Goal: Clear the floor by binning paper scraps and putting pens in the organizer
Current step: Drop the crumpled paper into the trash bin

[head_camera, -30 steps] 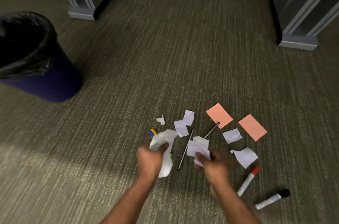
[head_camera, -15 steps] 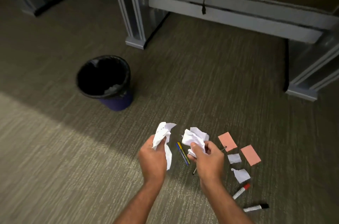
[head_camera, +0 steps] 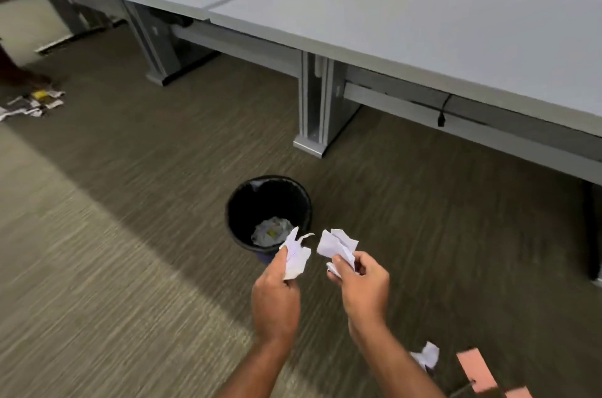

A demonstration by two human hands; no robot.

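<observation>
A: On the floor, out from the desk leg (head_camera: 314,124), stands the bin (head_camera: 234,202). What has reached it?

B: Crumpled paper (head_camera: 272,231) lies at its bottom, so some scraps are binned.

A: And the hands?

B: The left hand (head_camera: 275,293) pinches a white scrap (head_camera: 294,254) between thumb and fingers, at the bin's near rim as seen. The right hand (head_camera: 365,287) curls its fingers round a crumpled wad (head_camera: 337,246) just beside the bin. Neither piece is dropped yet.

A: What remains?

B: A loose scrap (head_camera: 426,353) and two pink notes (head_camera: 477,368) lie on the floor near the person. More papers (head_camera: 32,103) lie well apart, towards the floor's left side. No pen shows clearly and no organizer is in view, so that half of the task is judged still open.
</observation>
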